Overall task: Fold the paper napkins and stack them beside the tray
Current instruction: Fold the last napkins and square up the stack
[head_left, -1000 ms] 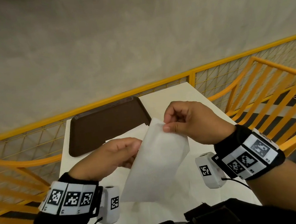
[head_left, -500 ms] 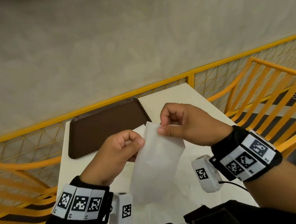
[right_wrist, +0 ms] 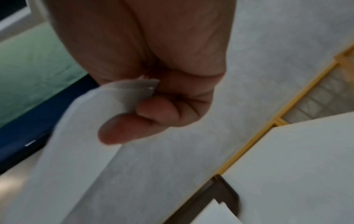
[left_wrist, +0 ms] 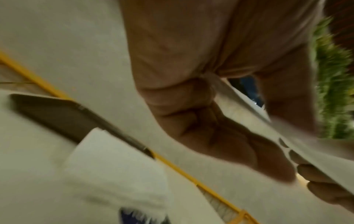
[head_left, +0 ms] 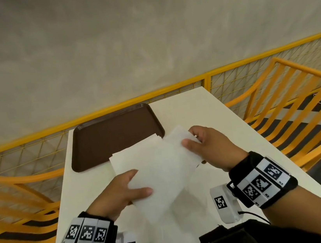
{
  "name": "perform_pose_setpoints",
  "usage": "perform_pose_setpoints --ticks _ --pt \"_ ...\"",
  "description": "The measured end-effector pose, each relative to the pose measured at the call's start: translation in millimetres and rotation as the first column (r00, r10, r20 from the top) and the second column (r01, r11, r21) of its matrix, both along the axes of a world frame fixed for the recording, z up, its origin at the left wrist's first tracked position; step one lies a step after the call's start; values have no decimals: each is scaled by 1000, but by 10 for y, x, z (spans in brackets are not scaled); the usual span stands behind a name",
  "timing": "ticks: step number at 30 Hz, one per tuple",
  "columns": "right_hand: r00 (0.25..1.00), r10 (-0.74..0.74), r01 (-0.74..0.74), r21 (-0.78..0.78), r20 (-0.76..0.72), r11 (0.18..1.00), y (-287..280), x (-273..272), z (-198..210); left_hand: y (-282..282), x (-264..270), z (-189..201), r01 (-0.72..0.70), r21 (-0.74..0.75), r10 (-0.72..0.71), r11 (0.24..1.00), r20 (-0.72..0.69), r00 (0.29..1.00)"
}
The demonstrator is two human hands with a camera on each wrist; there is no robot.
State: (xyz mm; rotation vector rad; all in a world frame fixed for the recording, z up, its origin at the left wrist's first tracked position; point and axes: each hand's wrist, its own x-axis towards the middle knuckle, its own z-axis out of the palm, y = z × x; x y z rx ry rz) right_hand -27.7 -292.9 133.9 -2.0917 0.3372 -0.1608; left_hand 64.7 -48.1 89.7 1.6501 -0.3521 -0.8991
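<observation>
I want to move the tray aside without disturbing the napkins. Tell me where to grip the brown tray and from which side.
Take the dark brown plastic tray by its raised rim on the far left edge, coming from the left. Its near right corner is overlapped by the white paper napkins lying on the white table, so that side is likely awkward; the left rim is bare, and a low rim suits a pinch with thumb on top.

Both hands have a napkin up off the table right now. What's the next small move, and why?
Probably lower the napkin onto the stack of napkins lying beside the tray. The left hand pinches its near edge and the right hand its far corner, so it hangs in the air, apparently folded, just above that stack on the table.
</observation>
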Motion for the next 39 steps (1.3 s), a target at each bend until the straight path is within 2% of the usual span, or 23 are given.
perform_pose_setpoints --ticks 1,3,5,9,13,16,20,23,25,26,29,31,34,37,39 --pt "999 -41 41 43 -12 998 -6 -13 -72 0 -5 -104 -126 -31 122 992 -91 988" --pt "995 -85 89 121 -43 989 14 -26 -235 -48 -4 -276 -331 -49 308 942 -259 916" --pt "989 -121 134 183 -83 974 35 -18 -399 -102 79 -428 -470 27 456 882 -294 840" --pt "972 -150 193 253 -178 948 19 -54 -586 -175 419 -639 -614 139 628 777 -115 769" --pt "961 -123 184 241 -248 953 -77 -198 -711 -183 814 -767 -690 195 695 697 52 717" --pt "943 -148 213 199 -299 957 -162 -327 -823 -168 1060 -898 -690 308 688 655 134 713" --pt "910 -186 260 162 -370 952 -245 -487 -988 -186 1216 -995 -597 488 565 637 230 792" --pt "896 -193 259 118 -400 959 -269 -553 -1087 -184 1278 -1062 -544 506 511 669 218 831" --pt "892 -183 241 92 -414 966 -261 -567 -1151 -172 1280 -1025 -543 536 487 646 259 834" --pt "891 -178 222 58 -418 973 -263 -570 -1197 -159 1283 -1030 -559 537 492 632 279 824" --pt "858 -226 140 -213 -462 967 -357 -550 -1378 -108 1264 -1001 -598 499 530 627 289 797" --pt "800 -356 183 -368 -484 912 -502 -501 -1487 -48 1187 -931 -610 503 522 612 322 790" --pt "622 -561 290 -504 -547 813 -792 -399 -1545 51 939 -815 -604 521 482 604 365 797" --pt "483 -597 285 -530 -640 799 -980 -312 -1604 166 635 -800 -463 561 322 686 337 885" --pt "472 -589 300 -509 -656 807 -1030 -261 -1643 255 437 -849 -356 579 243 733 265 933"
